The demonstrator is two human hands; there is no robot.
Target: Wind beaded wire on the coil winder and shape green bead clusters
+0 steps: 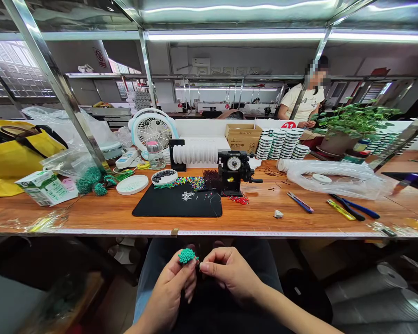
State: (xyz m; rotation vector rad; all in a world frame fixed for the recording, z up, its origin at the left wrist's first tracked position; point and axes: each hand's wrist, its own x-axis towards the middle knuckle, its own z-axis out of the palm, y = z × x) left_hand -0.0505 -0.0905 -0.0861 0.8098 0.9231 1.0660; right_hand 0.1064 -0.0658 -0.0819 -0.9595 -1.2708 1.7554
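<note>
Over the lap, below the table edge, my left hand (176, 283) is closed round a bundle with green bead-like tips (187, 255), which stick out above the thumb and fingers. Just to its right, my right hand (228, 271) has thumb and forefinger pinched close beside the bundle. Whatever lies in that pinch is too small to make out. On the table, a black mat (174, 204) carries small silvery pieces (188, 196), and colourful beads (195, 182) lie along its back edge. Behind the mat's right side stands a black hand-cranked device (234, 167) with a white ribbed roll (195, 154).
Pliers (360, 208), a yellow cutter (340, 210) and blue tweezers (300, 202) lie at the right. Plastic-wrapped material (334, 178) is behind them. A milk carton (46, 188), green clusters (88, 180) and a fan (153, 130) stand left. A person (304, 99) is beyond the partition.
</note>
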